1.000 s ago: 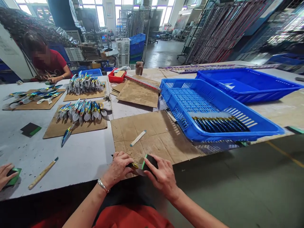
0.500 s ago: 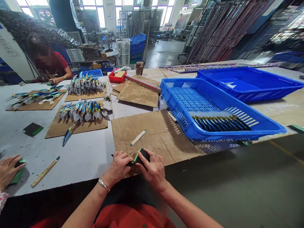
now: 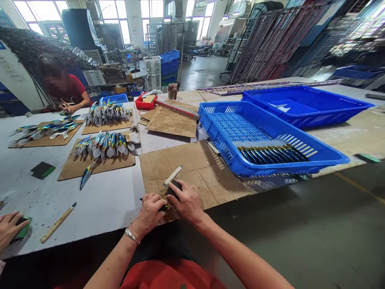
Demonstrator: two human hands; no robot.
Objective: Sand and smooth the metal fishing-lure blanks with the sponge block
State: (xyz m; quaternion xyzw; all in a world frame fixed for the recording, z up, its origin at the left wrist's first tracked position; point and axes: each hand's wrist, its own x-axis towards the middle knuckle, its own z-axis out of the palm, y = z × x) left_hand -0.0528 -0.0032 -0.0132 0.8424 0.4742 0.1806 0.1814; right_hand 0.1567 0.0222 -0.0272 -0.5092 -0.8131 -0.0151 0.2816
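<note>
My left hand (image 3: 150, 210) is closed around a small dark fishing lure (image 3: 164, 207) at the cardboard's front edge. Most of the lure is hidden; a dark, gold-tinged end shows beside the fingers. My right hand (image 3: 188, 200) grips a black sanding sponge (image 3: 173, 190), held just above and right of the lure, apart from it. A tape-wrapped stick tool (image 3: 173, 176) lies on the cardboard sheet (image 3: 192, 164) beyond the sponge. Dark blue lures (image 3: 270, 154) stand in a row inside the light blue basket (image 3: 228, 150) to the right.
Shiny lures with clear lips (image 3: 105, 144) are piled on cardboard at the left. Nearby lie a knife-like tool (image 3: 58, 222) and another sponge (image 3: 43, 170). A co-worker's hand (image 3: 10, 228) holds a green-edged sponge at far left. A deep blue bin (image 3: 313, 114) stands behind the basket.
My right hand has moved up and away from the left hand, taking the sponge off the lure. The co-worker's hand at the left has shifted slightly. The view has shifted a little.
</note>
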